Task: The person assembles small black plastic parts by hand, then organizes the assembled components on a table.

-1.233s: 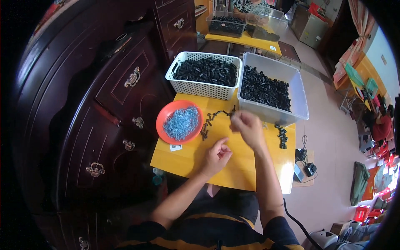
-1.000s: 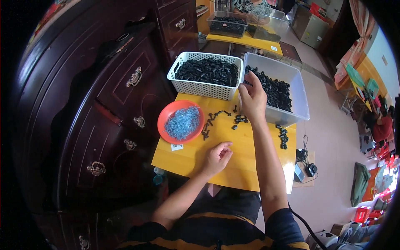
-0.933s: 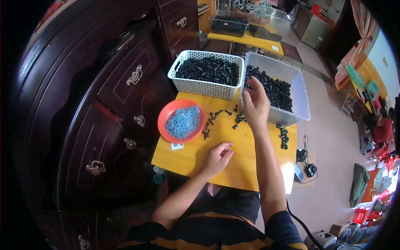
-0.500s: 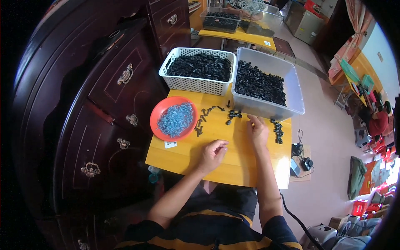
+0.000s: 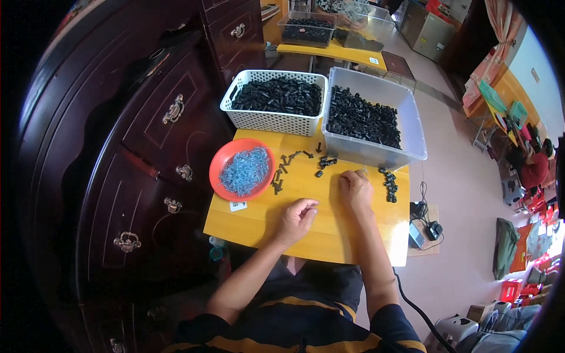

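Over the front of the yellow table (image 5: 329, 242), my left hand (image 5: 299, 220) is loosely closed, thumb against the curled fingers; anything inside is hidden. Farther right, my right hand (image 5: 356, 189) rests at the tabletop with its fingers bent down and closed, hiding what may be under them. Just beyond it lies a small group of short black cylindrical pieces (image 5: 327, 161). Another cluster of these black pieces (image 5: 391, 187) is right of my right hand. Slim black stemmed pieces (image 5: 279, 176) lie scattered between my left hand and a red-orange plate (image 5: 214, 176) heaped with silvery screws (image 5: 245, 170).
Along the table's far side stand a white perforated basket (image 5: 271, 122) and a clear plastic bin (image 5: 365, 154), both holding many black parts. A dark wooden cabinet (image 5: 153, 141) borders the left. Another yellow table (image 5: 353, 56) with clear bins is behind. A black cable (image 5: 419, 312) runs at lower right.
My right hand has drawn slightly back toward me and left, and its fingers have turned downward. My left hand stays nearly in place. The whole view has shifted slightly.
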The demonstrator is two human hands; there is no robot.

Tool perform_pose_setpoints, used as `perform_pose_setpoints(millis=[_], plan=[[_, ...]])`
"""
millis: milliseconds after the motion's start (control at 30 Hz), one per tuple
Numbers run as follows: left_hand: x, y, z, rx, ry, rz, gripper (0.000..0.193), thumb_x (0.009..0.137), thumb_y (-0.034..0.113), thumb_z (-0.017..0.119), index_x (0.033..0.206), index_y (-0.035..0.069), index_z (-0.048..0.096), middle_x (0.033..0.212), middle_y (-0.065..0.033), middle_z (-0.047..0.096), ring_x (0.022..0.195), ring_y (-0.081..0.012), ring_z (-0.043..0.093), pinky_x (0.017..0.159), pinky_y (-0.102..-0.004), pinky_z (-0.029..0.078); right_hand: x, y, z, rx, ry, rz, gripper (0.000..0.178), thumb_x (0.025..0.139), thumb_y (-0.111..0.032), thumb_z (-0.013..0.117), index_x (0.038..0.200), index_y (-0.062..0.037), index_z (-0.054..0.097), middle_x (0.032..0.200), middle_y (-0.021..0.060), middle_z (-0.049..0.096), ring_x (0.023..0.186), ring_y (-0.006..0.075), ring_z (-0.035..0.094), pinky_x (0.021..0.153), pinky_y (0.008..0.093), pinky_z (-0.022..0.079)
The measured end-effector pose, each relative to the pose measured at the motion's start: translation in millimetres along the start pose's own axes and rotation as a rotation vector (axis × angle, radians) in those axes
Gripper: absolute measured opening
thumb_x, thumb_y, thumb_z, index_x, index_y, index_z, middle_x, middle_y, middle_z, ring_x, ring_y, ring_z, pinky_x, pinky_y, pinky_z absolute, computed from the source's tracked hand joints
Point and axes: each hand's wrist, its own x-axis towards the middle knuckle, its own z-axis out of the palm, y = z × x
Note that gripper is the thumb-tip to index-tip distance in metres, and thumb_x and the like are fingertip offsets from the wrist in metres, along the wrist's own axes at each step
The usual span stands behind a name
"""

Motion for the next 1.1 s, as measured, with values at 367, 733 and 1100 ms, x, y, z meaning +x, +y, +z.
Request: perform_pose_setpoints(millis=[367, 733, 1100], plan=[[1.9, 5.2, -1.6, -0.026, -0.037, -0.021, 0.018, 0.094, 0.003, 0.067, 0.111, -0.001, 0.069, 0.090, -0.0052, 0.072, 0.076, -0.0087, 0.065, 0.069, -0.0246, 0.053, 1.9, -34.2, 15.5, 0.061, -0.148, -0.149, 0.024, 0.089, -0.016, 0.069, 0.112, -0.0158, 0.072, 0.098, 0.0133, 0.067, 0.085, 0.0340, 0.070, 0.076, 0.0455, 0.058], [1.8, -5.5, 2.8, -0.126, 0.002, -0.080, 0.026, 0.092, 0.001, 0.068, 0.118, 0.000, 0.067, 0.089, -0.0044, 0.069, 0.074, -0.0091, 0.063, 0.067, -0.0257, 0.053, -14.5, -40.5, 13.4, -0.054, -0.217, -0.076, 0.018, 0.092, -0.026, 0.067, 0.098, -0.0095, 0.068, 0.096, 0.0133, 0.070, 0.087, 0.0374, 0.070, 0.072, 0.0471, 0.057], [3.6, 0.2, 1.1, 0.003, 0.007, 0.049, 0.017, 0.086, -0.001, 0.074, 0.103, 0.002, 0.070, 0.089, -0.0059, 0.068, 0.074, -0.0145, 0.065, 0.067, -0.0264, 0.053, -48.0, -37.2, -18.8, 0.860, -0.581, 0.280, 0.020, 0.099, -0.020, 0.070, 0.093, -0.0015, 0.071, 0.080, -0.0047, 0.064, 0.074, 0.0060, 0.055, 0.068, 0.0251, 0.048]])
